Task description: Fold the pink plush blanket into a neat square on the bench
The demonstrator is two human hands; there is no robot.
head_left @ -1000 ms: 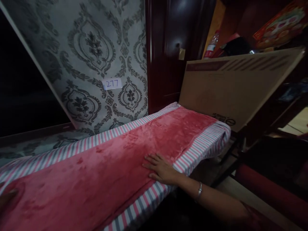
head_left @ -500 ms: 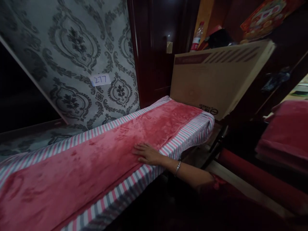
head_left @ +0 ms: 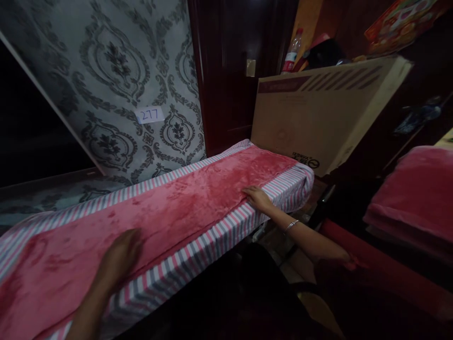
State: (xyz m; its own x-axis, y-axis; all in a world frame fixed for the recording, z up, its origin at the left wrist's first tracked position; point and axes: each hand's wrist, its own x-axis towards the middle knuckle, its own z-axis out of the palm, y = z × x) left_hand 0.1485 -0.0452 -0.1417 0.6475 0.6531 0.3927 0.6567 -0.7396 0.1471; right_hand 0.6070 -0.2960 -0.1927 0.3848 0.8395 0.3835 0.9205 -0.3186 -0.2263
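A long pink plush cloth [head_left: 170, 203] lies flat, lengthwise, over a grey, pink and white striped cover [head_left: 212, 243] on a narrow table or board. My right hand [head_left: 259, 199], with a silver bangle at its wrist, rests on the near edge of the plush cloth toward its far end. Its fingers are stretched out over the cloth. My left hand [head_left: 122, 255] is over the nearer part of the same cloth, its fingers smeared by motion. Whether it touches the cloth I cannot tell.
A large cardboard box [head_left: 318, 113] stands at the far end, with a plastic bottle [head_left: 292, 52] behind it. Folded pink plush fabric [head_left: 414, 193] is piled on the right. Patterned wallpaper with a paper label [head_left: 150, 114] reading 277 borders the far side.
My right hand has slid away along the cloth toward the far end, to its near edge. My left hand has come into view at the lower left, over the cloth.
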